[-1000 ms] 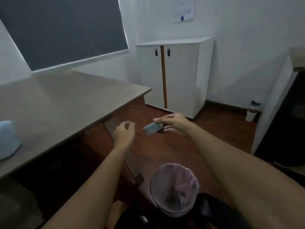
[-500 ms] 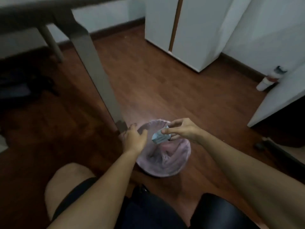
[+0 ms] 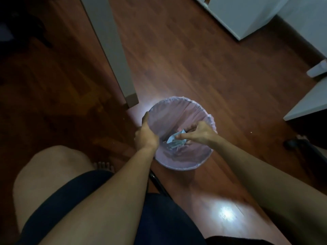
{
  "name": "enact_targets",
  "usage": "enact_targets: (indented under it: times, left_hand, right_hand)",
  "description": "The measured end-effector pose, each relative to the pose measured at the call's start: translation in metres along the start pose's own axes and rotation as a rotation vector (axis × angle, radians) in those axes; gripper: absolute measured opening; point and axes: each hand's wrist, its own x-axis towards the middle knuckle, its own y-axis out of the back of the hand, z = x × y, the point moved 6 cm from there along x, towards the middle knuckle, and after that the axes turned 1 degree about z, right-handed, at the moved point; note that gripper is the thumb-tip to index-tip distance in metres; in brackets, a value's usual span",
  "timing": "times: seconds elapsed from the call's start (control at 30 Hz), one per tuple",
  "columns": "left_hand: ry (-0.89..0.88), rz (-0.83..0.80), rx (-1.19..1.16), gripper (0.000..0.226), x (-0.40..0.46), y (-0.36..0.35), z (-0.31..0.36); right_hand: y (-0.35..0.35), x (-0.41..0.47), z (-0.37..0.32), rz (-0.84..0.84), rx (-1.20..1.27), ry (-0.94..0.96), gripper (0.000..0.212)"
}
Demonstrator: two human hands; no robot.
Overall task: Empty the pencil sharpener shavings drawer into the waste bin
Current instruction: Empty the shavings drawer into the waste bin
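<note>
A round waste bin lined with a pale pink bag stands on the wooden floor in front of my knees. My right hand reaches over the bin's mouth and pinches a small light-blue shavings drawer, tilted with one end down inside the bin. My left hand grips the bin's left rim, thumb along the edge. Dark bits lie at the bottom of the bag under the drawer.
A grey table leg comes down just left of the bin. A white cabinet stands at the top right, a small white bottle by the wall, and a white panel at the right edge. My knees and dark shorts fill the foreground.
The view has dropped from the table and room down to the floor. Both hands moved down to the bin; the left one took hold of the rim and the right one lowered the drawer inside.
</note>
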Motion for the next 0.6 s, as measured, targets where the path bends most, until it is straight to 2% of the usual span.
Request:
enact_targets:
  times: [0.27,0.37,0.47,0.53,0.6]
  left_hand:
    - [0.015,0.108,-0.027,0.077,-0.004,-0.002,-0.003]
    - [0.001,0.116,-0.052,0.073,-0.006,-0.004,-0.003]
    - [-0.003,0.115,-0.064,0.073,-0.004,-0.005,-0.004]
    - [-0.006,0.124,-0.056,0.075,-0.003,-0.004,-0.003]
    - [0.004,0.131,-0.045,0.077,-0.003,-0.004,-0.004]
  right_hand:
    - [-0.017,0.019,0.005,0.09,-0.271,0.068,0.043]
    - [-0.026,0.024,-0.002,0.089,-0.375,0.1,0.031]
    - [-0.036,0.037,-0.005,0.098,-0.496,0.132,0.041]
    - [-0.043,0.048,-0.003,0.091,-0.605,0.116,0.065]
    - [-0.046,0.051,-0.005,0.072,-0.71,0.086,0.073]
